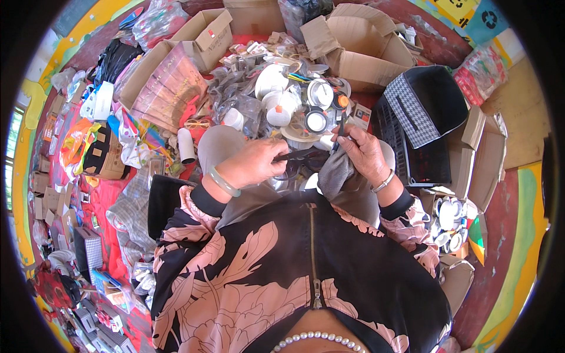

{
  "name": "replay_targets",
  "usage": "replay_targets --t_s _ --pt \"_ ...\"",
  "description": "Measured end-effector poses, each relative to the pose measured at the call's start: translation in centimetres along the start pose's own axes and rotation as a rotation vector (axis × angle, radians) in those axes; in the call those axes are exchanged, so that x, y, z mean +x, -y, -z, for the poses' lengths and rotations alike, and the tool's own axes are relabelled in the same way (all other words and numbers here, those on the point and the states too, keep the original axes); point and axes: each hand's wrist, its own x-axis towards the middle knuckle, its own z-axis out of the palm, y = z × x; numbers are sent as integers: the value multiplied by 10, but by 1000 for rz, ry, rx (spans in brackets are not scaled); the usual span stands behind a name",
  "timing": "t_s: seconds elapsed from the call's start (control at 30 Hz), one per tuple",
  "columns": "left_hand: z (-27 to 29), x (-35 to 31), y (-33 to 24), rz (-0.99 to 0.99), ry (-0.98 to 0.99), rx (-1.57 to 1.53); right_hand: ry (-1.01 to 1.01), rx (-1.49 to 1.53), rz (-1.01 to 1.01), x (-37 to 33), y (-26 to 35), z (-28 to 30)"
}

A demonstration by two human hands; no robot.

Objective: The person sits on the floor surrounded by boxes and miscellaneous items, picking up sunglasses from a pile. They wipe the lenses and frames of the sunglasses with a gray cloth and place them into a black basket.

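Observation:
My left hand [256, 162], a pale bangle at its wrist, is closed on a dark narrow piece [297, 154] that reaches toward the right; its kind is unclear. My right hand [366, 154] pinches a thin dark strip [341, 128] that stands up between its fingers. Below those fingers hangs a grey cloth [335, 175], and whether they grip it too is hidden. Both hands are above my lap, a little apart. Just beyond them lies a heap of white round lids or discs, among them a black-rimmed one [316, 122] and a plain white one [278, 116].
Open cardboard boxes [368, 50] stand behind the heap, with another box [203, 41] at the far left. On the right is a black crate [406, 141] under a checked black bin [421, 109]. Bags and a checked cloth [138, 209] crowd the left.

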Motion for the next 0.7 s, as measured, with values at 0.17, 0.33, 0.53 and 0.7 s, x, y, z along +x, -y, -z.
replay_targets --t_s 0.17,0.33,0.53,0.7 --pt "16 4 -15 -28 -36 172 63 -163 93 2 36 14" --pt "12 17 -37 -32 -5 360 87 -336 375 2 49 13" --pt "0 16 -43 -78 -56 390 59 -542 386 -10 53 12" --pt "15 8 -44 -183 -374 -11 -113 -482 116 -30 31 19"
